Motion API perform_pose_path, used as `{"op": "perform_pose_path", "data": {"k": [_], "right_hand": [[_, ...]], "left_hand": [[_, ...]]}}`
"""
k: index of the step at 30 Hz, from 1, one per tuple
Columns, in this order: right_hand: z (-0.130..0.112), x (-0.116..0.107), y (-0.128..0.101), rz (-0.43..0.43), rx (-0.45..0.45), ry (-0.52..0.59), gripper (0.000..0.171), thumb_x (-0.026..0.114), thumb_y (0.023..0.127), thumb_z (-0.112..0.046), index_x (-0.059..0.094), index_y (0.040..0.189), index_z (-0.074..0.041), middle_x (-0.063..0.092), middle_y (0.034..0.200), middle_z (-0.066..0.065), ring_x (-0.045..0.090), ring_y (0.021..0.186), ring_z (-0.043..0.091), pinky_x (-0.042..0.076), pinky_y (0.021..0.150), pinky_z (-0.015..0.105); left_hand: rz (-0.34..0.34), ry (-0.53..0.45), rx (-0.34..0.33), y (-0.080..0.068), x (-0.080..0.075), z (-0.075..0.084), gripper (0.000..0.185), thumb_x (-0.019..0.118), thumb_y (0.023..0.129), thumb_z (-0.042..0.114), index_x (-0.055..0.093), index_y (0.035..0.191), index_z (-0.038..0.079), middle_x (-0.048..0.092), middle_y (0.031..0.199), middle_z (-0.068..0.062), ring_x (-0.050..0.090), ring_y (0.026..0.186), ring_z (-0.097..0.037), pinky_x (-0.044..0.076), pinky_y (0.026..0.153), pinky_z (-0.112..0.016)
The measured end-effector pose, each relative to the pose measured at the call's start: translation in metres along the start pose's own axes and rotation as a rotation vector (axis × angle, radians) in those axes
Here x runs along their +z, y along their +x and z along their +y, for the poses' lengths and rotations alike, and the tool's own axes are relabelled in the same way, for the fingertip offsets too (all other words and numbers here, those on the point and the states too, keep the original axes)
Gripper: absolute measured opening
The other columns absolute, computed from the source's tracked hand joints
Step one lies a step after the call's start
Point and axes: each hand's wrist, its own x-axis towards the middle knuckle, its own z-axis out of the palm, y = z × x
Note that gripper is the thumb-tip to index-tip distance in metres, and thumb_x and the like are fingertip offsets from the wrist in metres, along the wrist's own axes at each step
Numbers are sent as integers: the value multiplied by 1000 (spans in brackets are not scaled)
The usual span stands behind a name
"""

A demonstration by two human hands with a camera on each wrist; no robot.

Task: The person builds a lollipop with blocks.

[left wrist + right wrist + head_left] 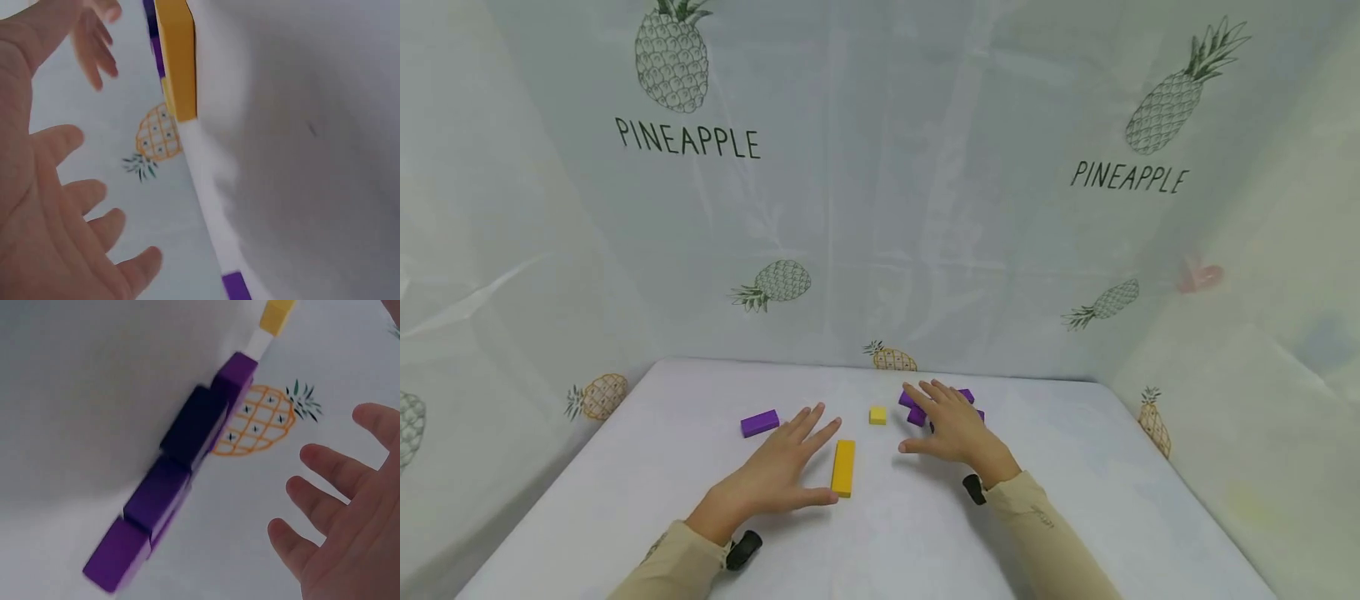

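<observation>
My left hand [778,472] hovers over the table with fingers spread, holding nothing. An orange-yellow block [843,468], long and flat, lies just right of its thumb; the left wrist view shows the same orange block [177,62] up close. Beyond the left fingers is a purple block [760,423]. My right hand [951,425], fingers also spread and holding nothing, is over a group of purple blocks [916,415] and partly hides them. In the right wrist view several purple blocks [157,495] sit close together, with one dark block [195,425] among them.
A small yellow block [877,416] lies between the hands, toward the back of the white table [880,550]. A curtain [880,208] printed with pineapples hangs behind the table's back edge and along both sides. Black straps [744,551] show at the wrists.
</observation>
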Motion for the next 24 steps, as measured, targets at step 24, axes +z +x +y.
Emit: {"op": "perform_pose_path", "data": {"k": [24], "right_hand": [[-21, 24, 58, -246, 30, 272, 61, 70, 75, -40, 47, 130, -26, 48, 124, 2, 47, 111, 20, 41, 92, 42]], "left_hand": [[-251, -141, -96, 29, 16, 5, 86, 69, 67, 56, 37, 137, 21, 39, 137, -3, 38, 123, -25, 33, 98, -48]]}}
